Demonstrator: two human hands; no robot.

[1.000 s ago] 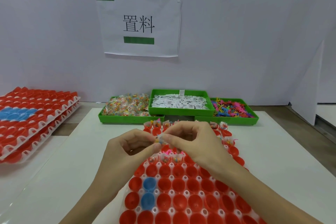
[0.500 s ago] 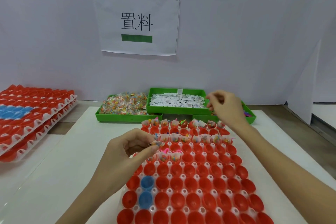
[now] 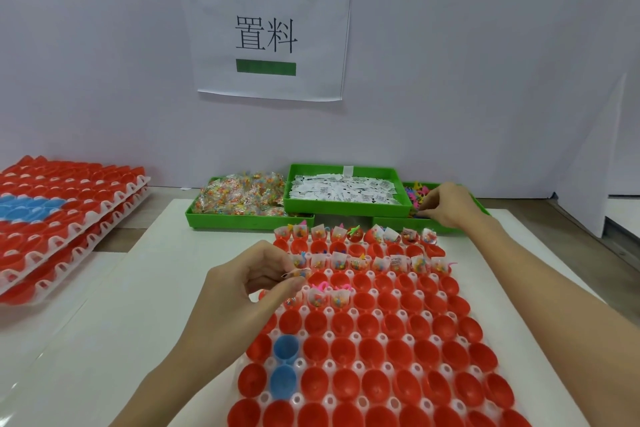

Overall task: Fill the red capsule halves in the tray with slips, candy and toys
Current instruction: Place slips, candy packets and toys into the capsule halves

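Left hand (image 3: 249,279) hangs over the near-left part of the capsule tray (image 3: 349,357), thumb and fingertips pinching a small candy packet (image 3: 300,273) just above the red capsule halves (image 3: 381,324). Right hand (image 3: 446,206) is way out at the back in the green toy bin (image 3: 446,226), fingers curled down into the toys, can't tell if it's got one. Slip bin (image 3: 343,189) and candy bin (image 3: 242,199) sit beside it, far two rows already filled
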